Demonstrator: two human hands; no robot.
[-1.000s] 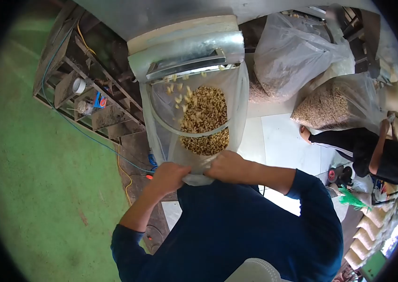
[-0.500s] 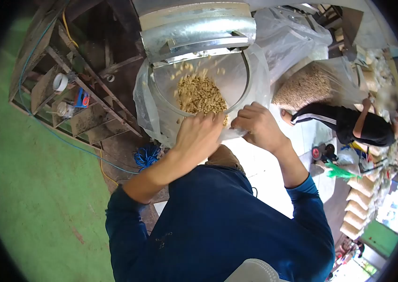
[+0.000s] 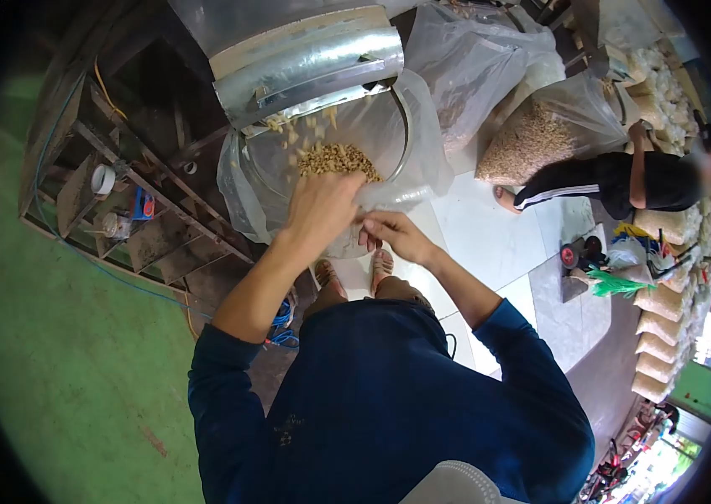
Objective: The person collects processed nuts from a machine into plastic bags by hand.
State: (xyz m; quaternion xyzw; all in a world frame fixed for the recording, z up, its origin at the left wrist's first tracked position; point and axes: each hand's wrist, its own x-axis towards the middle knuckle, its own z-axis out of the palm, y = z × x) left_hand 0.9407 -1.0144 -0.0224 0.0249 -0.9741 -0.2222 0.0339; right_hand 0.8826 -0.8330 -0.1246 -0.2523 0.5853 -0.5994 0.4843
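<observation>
A clear plastic bag (image 3: 431, 134) hangs open around a metal hoop (image 3: 410, 126) beneath a shiny metal chute (image 3: 313, 71). Small tan pieces (image 3: 337, 160) lie heaped in it, with more falling from the chute. My left hand (image 3: 322, 206) is closed over the near rim of the bag, beside the heap; its fingertips are partly hidden. Just right of and below it, my right hand (image 3: 399, 237) has thumb and fingers pinched together near the bag's lower edge. What lies between those fingers is too small to make out.
On the left stands a wooden frame (image 3: 149, 214) with a tape roll (image 3: 103, 179) and a jar (image 3: 113, 224). Blue cord (image 3: 284, 328) lies near my feet. At right, a person in black (image 3: 616, 181) stands beside a filled bag (image 3: 532, 139); stacked bags (image 3: 656, 344) line the wall.
My right hand has left the bag's near rim and come down and left, closer to my left hand. The camera view has shifted and tilted, and pieces keep falling.
</observation>
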